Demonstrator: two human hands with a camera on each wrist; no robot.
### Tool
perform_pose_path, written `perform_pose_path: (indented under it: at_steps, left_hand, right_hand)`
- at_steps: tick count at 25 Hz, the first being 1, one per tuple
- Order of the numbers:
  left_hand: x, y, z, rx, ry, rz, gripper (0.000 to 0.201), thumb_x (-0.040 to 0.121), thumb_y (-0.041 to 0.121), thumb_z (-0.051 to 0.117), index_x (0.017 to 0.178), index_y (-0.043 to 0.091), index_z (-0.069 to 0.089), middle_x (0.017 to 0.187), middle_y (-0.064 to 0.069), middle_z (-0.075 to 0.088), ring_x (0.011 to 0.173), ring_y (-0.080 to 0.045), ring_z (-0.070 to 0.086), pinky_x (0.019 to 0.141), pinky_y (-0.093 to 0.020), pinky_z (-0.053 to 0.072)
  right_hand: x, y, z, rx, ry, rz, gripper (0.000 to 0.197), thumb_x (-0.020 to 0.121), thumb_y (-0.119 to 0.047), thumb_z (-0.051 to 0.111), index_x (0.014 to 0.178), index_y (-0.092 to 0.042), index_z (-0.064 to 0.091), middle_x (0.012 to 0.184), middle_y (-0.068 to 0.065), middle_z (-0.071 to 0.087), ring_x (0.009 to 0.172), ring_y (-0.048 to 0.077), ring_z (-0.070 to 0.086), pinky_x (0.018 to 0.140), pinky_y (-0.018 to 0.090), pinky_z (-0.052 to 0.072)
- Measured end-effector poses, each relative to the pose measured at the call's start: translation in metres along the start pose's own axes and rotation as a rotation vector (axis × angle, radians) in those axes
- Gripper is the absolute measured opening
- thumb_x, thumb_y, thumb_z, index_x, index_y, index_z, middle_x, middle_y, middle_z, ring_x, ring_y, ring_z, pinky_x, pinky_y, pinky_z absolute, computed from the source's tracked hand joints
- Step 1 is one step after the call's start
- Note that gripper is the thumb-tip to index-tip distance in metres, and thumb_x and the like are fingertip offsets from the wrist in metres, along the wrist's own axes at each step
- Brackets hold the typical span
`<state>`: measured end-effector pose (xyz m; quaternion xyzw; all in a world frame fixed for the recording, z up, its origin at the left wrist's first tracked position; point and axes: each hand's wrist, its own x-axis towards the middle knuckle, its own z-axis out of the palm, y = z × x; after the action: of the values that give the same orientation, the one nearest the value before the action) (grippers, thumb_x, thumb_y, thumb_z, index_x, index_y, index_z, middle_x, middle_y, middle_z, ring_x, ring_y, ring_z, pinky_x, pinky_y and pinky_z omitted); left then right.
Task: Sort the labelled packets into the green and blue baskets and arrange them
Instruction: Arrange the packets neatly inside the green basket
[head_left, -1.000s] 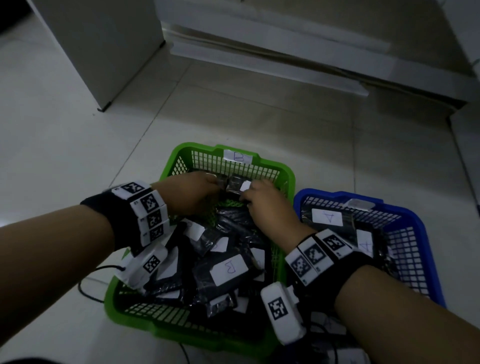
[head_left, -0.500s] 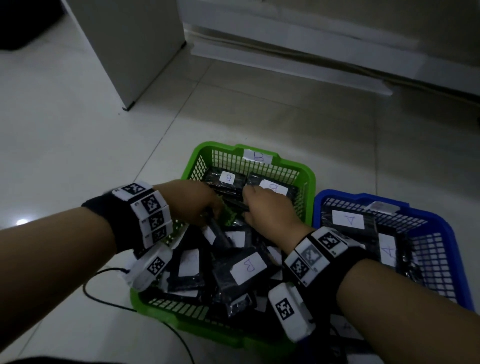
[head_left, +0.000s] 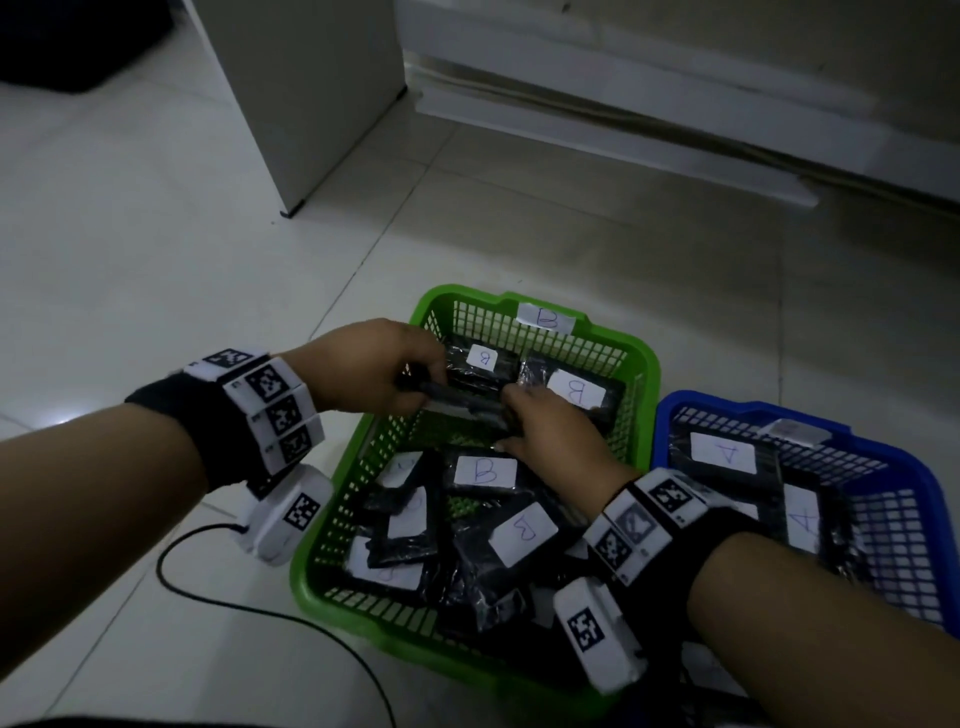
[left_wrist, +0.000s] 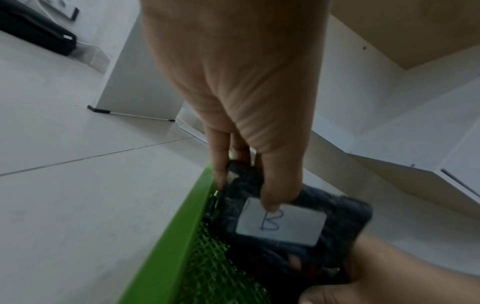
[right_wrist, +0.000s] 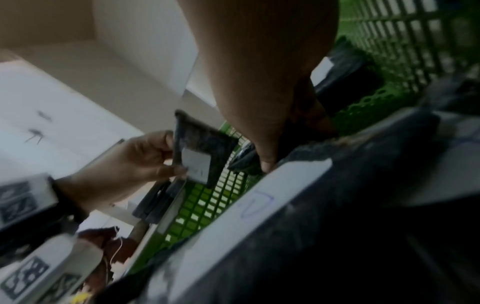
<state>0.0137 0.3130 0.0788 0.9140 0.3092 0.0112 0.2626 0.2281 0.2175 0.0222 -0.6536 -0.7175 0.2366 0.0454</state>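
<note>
1. Left hand (head_left: 371, 370) pinches a black plastic packet with a white "B" label (left_wrist: 281, 223), fingers at its edge, over the green mesh basket (head_left: 363, 499). Thin grip; packet may slip.
2. Right hand (head_left: 550, 431), fingers curled on a dark packet in the far row (head_left: 467, 410); may topple neighbours.
3. Blue mesh basket (head_left: 883, 467) holds "A" packets; mix-up unlikely.
</note>
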Motion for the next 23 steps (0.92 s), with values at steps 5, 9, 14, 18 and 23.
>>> perform_pose_path:
  at_steps: [5, 9, 14, 18, 23]
  left_hand:
    - [0.003, 0.000, 0.001, -0.006, 0.060, -0.069, 0.022, 0.075, 0.020, 0.072, 0.095, 0.023, 0.064, 0.093, 0.006, 0.064, 0.081, -0.013, 0.059, 0.073, -0.031, 0.050]
    - [0.010, 0.002, 0.004, 0.011, 0.034, -0.068, 0.026, 0.083, 0.019, 0.066, 0.109, 0.021, 0.064, 0.100, 0.005, 0.065, 0.084, -0.008, 0.054, 0.077, -0.024, 0.044]
    - [0.030, 0.010, 0.013, -0.017, -0.064, -0.094, 0.027, 0.089, 0.019, 0.061, 0.116, 0.021, 0.060, 0.104, 0.005, 0.063, 0.091, -0.012, 0.057, 0.077, -0.023, 0.041]
    - [0.043, 0.024, 0.030, -0.134, -0.038, -0.103, 0.030, 0.084, 0.026, 0.067, 0.105, 0.020, 0.046, 0.105, 0.006, 0.051, 0.092, -0.013, 0.059, 0.077, -0.025, 0.049]
    - [0.047, 0.016, 0.043, 0.368, -0.552, 0.080, 0.046, 0.094, 0.033, 0.049, 0.139, 0.028, 0.043, 0.152, 0.002, 0.025, 0.135, -0.019, 0.032, 0.109, -0.038, 0.034]
  right_hand:
    - [0.006, -0.008, 0.012, 0.332, 0.057, 0.170, 0.021, 0.083, -0.018, 0.071, 0.097, -0.011, 0.056, 0.107, 0.002, 0.033, 0.095, 0.018, 0.044, 0.081, 0.014, 0.030]
    - [0.003, 0.007, 0.013, 0.308, 0.040, 0.154, 0.024, 0.089, 0.002, 0.053, 0.110, 0.001, 0.064, 0.125, 0.010, 0.048, 0.115, 0.026, 0.050, 0.089, 0.014, 0.032]
    - [-0.006, 0.009, -0.018, 0.714, 0.289, 0.255, 0.029, 0.094, -0.014, 0.049, 0.120, -0.025, 0.055, 0.097, 0.000, 0.064, 0.081, 0.015, 0.062, 0.072, 0.028, 0.051]
    - [-0.018, 0.017, -0.042, 0.515, 0.310, 0.230, 0.016, 0.088, -0.015, 0.061, 0.099, -0.025, 0.067, 0.084, -0.010, 0.063, 0.070, 0.005, 0.057, 0.058, 0.020, 0.045]
    - [-0.032, 0.035, -0.046, 0.377, 0.455, 0.311, 0.012, 0.087, -0.010, 0.057, 0.092, -0.015, 0.065, 0.087, 0.002, 0.068, 0.071, 0.015, 0.061, 0.060, 0.024, 0.048]
